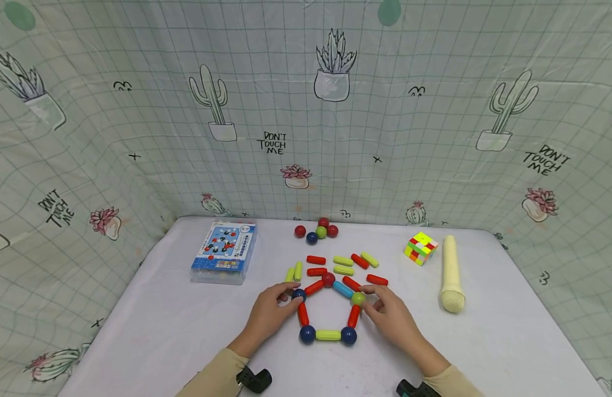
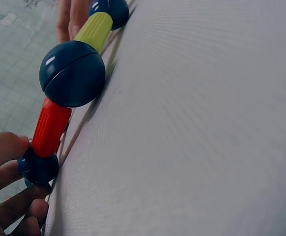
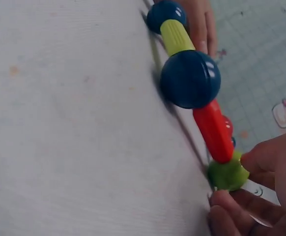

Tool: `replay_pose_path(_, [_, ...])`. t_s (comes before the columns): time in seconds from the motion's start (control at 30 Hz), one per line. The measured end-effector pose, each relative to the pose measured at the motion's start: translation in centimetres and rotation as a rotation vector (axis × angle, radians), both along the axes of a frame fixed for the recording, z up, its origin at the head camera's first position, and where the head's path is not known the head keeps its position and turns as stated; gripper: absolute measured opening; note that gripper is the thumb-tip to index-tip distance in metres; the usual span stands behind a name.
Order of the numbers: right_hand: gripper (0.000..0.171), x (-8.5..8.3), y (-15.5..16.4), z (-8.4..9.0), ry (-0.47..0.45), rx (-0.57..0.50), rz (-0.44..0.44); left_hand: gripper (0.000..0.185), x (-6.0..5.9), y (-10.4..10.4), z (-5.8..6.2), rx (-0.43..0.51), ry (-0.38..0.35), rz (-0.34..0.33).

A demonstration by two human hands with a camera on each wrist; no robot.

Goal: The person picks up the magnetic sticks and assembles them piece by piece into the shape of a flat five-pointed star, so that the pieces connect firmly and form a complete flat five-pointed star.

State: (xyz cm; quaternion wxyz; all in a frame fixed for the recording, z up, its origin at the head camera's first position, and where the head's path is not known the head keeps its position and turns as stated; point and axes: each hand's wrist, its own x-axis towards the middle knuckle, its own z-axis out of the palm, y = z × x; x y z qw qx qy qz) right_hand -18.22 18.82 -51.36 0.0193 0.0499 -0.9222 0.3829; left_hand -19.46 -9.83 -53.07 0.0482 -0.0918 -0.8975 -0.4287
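Observation:
A five-sided ring of balls and rods lies flat on the white table. My left hand (image 1: 272,310) pinches the dark blue ball (image 2: 37,168) at its left corner between thumb and fingers. On the right corner, the green ball (image 3: 226,173) is pinched by my right hand (image 1: 392,317). A red ball (image 1: 328,279) forms the far corner, joined by a red rod (image 1: 314,288) and a light blue rod (image 1: 343,289). Two dark blue balls, left (image 1: 308,334) and right (image 1: 348,335), make the near side with a yellow-green rod (image 1: 328,334) between them. Red rods link them to the held balls.
Several loose red and yellow-green rods (image 1: 343,260) lie beyond the ring. Behind them sits a group of loose balls (image 1: 321,231). A boxed kit (image 1: 224,252) lies at back left. A puzzle cube (image 1: 421,248) and a cream microphone-shaped object (image 1: 451,275) are at right.

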Motion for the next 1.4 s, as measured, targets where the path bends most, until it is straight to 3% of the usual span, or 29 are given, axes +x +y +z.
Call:
replay_pose_path(0.13, [0.031, 0.0, 0.1, -0.4, -0.044, -0.026, 0.021, 0.03, -0.1, -0.1, 0.0, -0.014, -0.01, -0.006])
replay_pose_path(0.47, [0.03, 0.2, -0.1, -0.5, -0.044, -0.067, 0.061, 0.027, 0.0, -0.8, -0.1, 0.021, -0.051, -0.022])
replay_pose_path(1.4, [0.034, 0.0, 0.0, -0.7, -0.054, -0.071, 0.058, 0.027, -0.1, -1.1, 0.4, 0.042, -0.074, -0.06])
